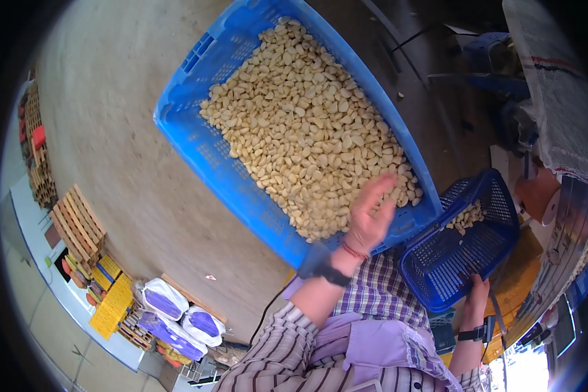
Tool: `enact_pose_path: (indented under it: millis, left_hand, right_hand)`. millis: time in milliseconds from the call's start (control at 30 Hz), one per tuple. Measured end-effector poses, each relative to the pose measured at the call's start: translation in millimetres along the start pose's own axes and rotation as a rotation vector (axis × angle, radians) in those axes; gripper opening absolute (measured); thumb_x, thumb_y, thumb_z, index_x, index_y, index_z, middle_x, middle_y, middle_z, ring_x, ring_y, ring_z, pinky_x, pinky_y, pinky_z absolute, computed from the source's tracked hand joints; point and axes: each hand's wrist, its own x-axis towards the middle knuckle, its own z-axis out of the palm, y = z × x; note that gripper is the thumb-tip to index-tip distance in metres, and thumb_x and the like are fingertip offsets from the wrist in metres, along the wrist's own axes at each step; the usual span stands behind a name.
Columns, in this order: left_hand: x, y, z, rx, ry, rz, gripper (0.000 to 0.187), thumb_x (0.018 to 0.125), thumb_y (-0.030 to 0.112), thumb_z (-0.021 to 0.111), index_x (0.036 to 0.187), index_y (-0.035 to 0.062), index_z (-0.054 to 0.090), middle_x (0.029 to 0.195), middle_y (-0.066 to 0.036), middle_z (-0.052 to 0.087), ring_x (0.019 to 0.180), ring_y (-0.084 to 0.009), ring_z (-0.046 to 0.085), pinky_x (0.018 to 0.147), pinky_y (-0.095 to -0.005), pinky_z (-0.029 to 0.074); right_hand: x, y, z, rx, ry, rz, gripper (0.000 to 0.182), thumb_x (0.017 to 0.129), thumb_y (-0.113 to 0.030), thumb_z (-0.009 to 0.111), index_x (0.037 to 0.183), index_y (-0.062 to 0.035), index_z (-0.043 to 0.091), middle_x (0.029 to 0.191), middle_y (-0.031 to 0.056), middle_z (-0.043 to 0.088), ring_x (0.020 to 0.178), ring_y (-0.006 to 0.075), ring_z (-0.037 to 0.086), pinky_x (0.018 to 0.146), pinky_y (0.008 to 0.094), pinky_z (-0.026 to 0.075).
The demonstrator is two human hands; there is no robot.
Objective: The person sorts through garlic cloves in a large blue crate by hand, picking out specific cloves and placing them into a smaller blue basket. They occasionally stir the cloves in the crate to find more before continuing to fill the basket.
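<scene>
A large blue crate [209,171] holds a thick layer of pale, flat beans or kernels [307,130]. Over its near right corner is my left hand [371,212], fingers apart and slightly blurred, at the edge of the kernels; nothing shows in it. My right hand [478,289] grips the near rim of a dark blue basket [438,268], its fingertips partly seen through the mesh. The basket is tilted beside the crate's right end, with a small heap of kernels [467,217] inside.
Wooden pallets [78,225], yellow crates [112,306] and white-and-purple sacks [166,299] stand on the floor at left. A grey woven sack [562,98] hangs at upper right, above a metal surface [543,268]. Thin metal legs and dark objects lie beyond the crate.
</scene>
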Motion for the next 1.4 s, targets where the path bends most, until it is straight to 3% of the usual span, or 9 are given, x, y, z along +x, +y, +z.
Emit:
enact_pose_path:
  millis: [233, 400, 467, 567, 700, 833, 1067, 1133, 1400]
  left_hand:
    - [37, -105, -55, 0.803, -0.666, 0.088, 0.036, 0.091, 0.013, 0.043, 0.124, 0.0042, 0.052, 0.134, -0.012, 0.049, 0.12, -0.0323, 0.049, 0.098, -0.0377, 0.043]
    - [146, -144, -108, 1.372, -0.44, -0.142, 0.032, 0.088, 0.012, 0.045, 0.116, -0.0029, 0.05, 0.085, -0.02, 0.063, 0.077, -0.0326, 0.064, 0.069, -0.0391, 0.053]
    - [193, -168, -165, 1.962, -0.618, 0.181, 0.026, 0.084, 0.008, 0.048, 0.107, 0.0, 0.059, 0.085, -0.014, 0.064, 0.074, -0.0269, 0.064, 0.069, -0.0363, 0.053]
    - [217, -103, -209, 0.43, 0.09, -0.148, 0.033, 0.089, 0.011, 0.05, 0.12, 0.0037, 0.058, 0.117, -0.016, 0.061, 0.095, -0.0233, 0.064, 0.081, -0.0311, 0.051]
    - [194, -92, -260, 0.521, 0.096, -0.312, 0.033, 0.09, 0.013, 0.049, 0.121, 0.0059, 0.058, 0.13, -0.015, 0.052, 0.105, -0.0286, 0.06, 0.089, -0.032, 0.047]
    - [104, -88, -218, 1.633, -0.044, -0.138, 0.045, 0.089, 0.021, 0.051, 0.131, 0.006, 0.047, 0.14, -0.02, 0.038, 0.127, -0.0377, 0.038, 0.103, -0.0429, 0.036]
    - [-49, -77, -158, 1.484, -0.083, -0.204, 0.052, 0.088, 0.02, 0.052, 0.136, 0.0067, 0.04, 0.142, -0.029, 0.029, 0.119, -0.0455, 0.042, 0.097, -0.047, 0.04]
    - [-50, -30, -134, 1.218, -0.26, -0.683, 0.046, 0.086, 0.02, 0.056, 0.129, 0.0058, 0.049, 0.134, -0.027, 0.04, 0.102, -0.0404, 0.057, 0.084, -0.0451, 0.049]
    - [81, -43, -132, 0.925, 0.282, -0.099, 0.02, 0.086, 0.017, 0.061, 0.098, 0.0017, 0.066, 0.089, -0.013, 0.064, 0.08, -0.0269, 0.061, 0.069, -0.0327, 0.048]
  right_hand:
    - [-1, -2, 1, 0.012, 0.031, -0.012, 0.036, 0.083, -0.004, 0.044, 0.117, 0.0037, 0.054, 0.112, 0.0128, 0.061, 0.099, 0.0206, 0.059, 0.089, 0.0302, 0.045]
    - [8, -3, 0, -0.027, -0.011, -0.001, 0.036, 0.086, -0.008, 0.042, 0.119, 0.002, 0.051, 0.114, 0.0113, 0.061, 0.102, 0.0196, 0.056, 0.093, 0.0309, 0.042]
    - [7, -3, -2, -0.047, 0.014, -0.01, 0.034, 0.086, -0.008, 0.043, 0.117, 0.0017, 0.053, 0.113, 0.0109, 0.061, 0.102, 0.0196, 0.057, 0.093, 0.0313, 0.042]
    - [8, 1, -3, -0.024, 0.007, -0.005, 0.035, 0.086, -0.007, 0.043, 0.118, 0.0017, 0.053, 0.112, 0.0112, 0.061, 0.1, 0.0193, 0.057, 0.091, 0.0313, 0.043]
    - [3, 0, 6, 0.021, 0.049, 0.037, 0.03, 0.085, -0.005, 0.046, 0.112, 0.0023, 0.056, 0.106, 0.0093, 0.063, 0.093, 0.018, 0.06, 0.084, 0.0292, 0.046]
    - [7, 13, 1, 0.078, 0.015, 0.041, 0.032, 0.084, -0.004, 0.046, 0.115, 0.0027, 0.054, 0.108, 0.0109, 0.062, 0.093, 0.0191, 0.061, 0.083, 0.0287, 0.048]
    - [5, 11, 0, 0.075, -0.028, 0.06, 0.036, 0.082, -0.004, 0.046, 0.117, 0.0038, 0.053, 0.11, 0.0128, 0.062, 0.097, 0.0216, 0.06, 0.087, 0.031, 0.047]
    - [2, 4, 5, 0.06, -0.033, 0.058, 0.036, 0.082, -0.003, 0.046, 0.116, 0.0037, 0.053, 0.11, 0.0131, 0.061, 0.097, 0.0218, 0.06, 0.088, 0.0314, 0.047]
    - [8, 9, 2, 0.073, 0.001, 0.008, 0.031, 0.082, -0.003, 0.048, 0.11, 0.0022, 0.058, 0.104, 0.0102, 0.064, 0.093, 0.0191, 0.061, 0.083, 0.029, 0.048]
